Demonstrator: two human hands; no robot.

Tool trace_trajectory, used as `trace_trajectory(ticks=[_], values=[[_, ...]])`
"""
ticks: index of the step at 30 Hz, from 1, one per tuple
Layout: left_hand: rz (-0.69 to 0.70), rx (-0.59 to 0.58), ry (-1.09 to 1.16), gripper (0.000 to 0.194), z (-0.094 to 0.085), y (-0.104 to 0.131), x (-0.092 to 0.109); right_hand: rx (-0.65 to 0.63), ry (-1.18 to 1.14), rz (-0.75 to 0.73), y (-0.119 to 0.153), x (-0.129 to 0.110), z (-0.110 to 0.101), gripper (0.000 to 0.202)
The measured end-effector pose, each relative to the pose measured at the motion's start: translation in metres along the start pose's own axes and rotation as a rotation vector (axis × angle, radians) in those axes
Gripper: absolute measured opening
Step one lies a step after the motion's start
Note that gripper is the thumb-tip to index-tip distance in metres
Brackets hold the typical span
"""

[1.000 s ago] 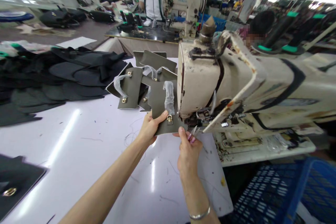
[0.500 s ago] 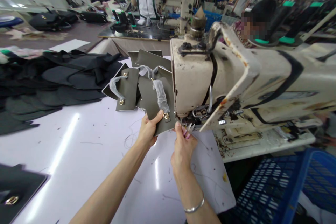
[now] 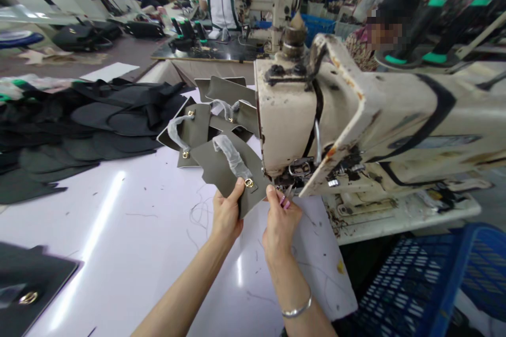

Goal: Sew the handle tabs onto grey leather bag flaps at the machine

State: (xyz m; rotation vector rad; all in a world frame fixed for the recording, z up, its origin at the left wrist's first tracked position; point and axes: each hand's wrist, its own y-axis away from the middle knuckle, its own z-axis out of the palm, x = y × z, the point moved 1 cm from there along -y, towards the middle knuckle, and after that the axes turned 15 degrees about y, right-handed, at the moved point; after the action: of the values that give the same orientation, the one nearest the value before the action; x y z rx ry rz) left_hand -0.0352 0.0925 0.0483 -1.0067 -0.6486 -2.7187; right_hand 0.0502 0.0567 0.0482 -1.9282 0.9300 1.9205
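My left hand is closed on the lower edge of an olive-grey bag panel, thumb on top beside a gold ring fitting. A handle wrapped in clear film lies along this panel. My right hand is closed around small scissors with pink handles, blades pointing up and away. Its thumb and finger meet at the panel's right corner, just left of and below the sewing machine head. Whether they pinch the corner or a thread there, I cannot tell.
More olive panels with wrapped handles lie behind on the white table. Dark cut pieces are piled at left, and a dark panel lies at near left. A blue basket stands at lower right. Co-workers sit beyond the machine.
The held panel has come nearer and turned, its far end swinging left, so more of the panels behind it shows. Both hands have shifted slightly right with it.
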Motion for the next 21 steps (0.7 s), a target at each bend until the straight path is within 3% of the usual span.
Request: trace_trajectory(ticks=[5,8,11,14,17,21], values=[[0.064,0.025,0.006,0.053,-0.008,0.025,-0.003,-0.003,0.016,-0.031,-0.004,0.001,-0.007,0.039],[0.091,0.035,-0.025,0.046,-0.013,0.045,-0.008,-0.035,-0.047,-0.013,-0.009,0.001,-0.011,0.035],[0.068,0.118,-0.059,0.036,-0.018,0.064,-0.017,-0.089,-0.029,0.03,-0.014,0.001,-0.022,0.04],[-0.001,0.213,-0.102,0.034,-0.021,0.076,-0.025,-0.156,0.211,-0.097,-0.014,-0.004,-0.039,0.049],[-0.053,0.231,-0.144,0.036,-0.025,0.079,-0.031,-0.233,0.44,-0.283,-0.01,-0.01,-0.056,0.046],[-0.078,0.192,-0.191,0.037,-0.034,0.083,-0.037,-0.276,0.413,-0.27,-0.011,-0.006,-0.064,0.047]])
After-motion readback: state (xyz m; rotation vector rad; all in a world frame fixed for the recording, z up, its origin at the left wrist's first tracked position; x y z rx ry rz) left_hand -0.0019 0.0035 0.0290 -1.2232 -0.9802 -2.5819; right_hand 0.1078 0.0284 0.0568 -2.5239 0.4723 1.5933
